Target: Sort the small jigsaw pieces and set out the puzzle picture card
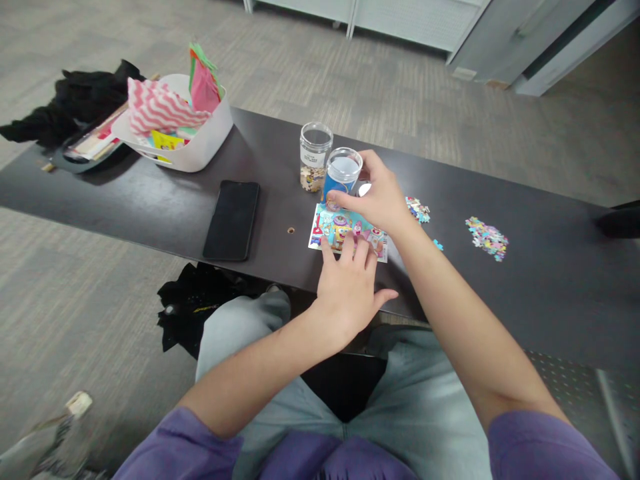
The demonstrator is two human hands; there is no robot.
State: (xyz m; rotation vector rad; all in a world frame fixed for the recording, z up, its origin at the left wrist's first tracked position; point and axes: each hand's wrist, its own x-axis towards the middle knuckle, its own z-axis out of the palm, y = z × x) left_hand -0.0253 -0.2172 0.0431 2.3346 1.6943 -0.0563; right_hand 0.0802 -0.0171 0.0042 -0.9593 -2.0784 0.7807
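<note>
My left hand (347,283) lies with fingers spread on the near edge of a colourful cartoon picture card (327,223). Beyond the card, my right hand (381,193) is wrapped round a clear jar with a blue label (340,177). Left of that jar and close to it stands a second clear jar (315,157), partly filled with small puzzle pieces. A white round thing (364,190) shows partly behind my right hand. Puzzle pieces (419,209) lie in a small heap right of my right wrist, partly covered by it.
Another heap of puzzle pieces (487,238) lies further right on the dark table (550,267), with a loose blue piece (438,245) between. A black phone (231,220) rests at left. Behind it stand a white basket (207,140) of cloths and a grey tray with black fabric (75,100).
</note>
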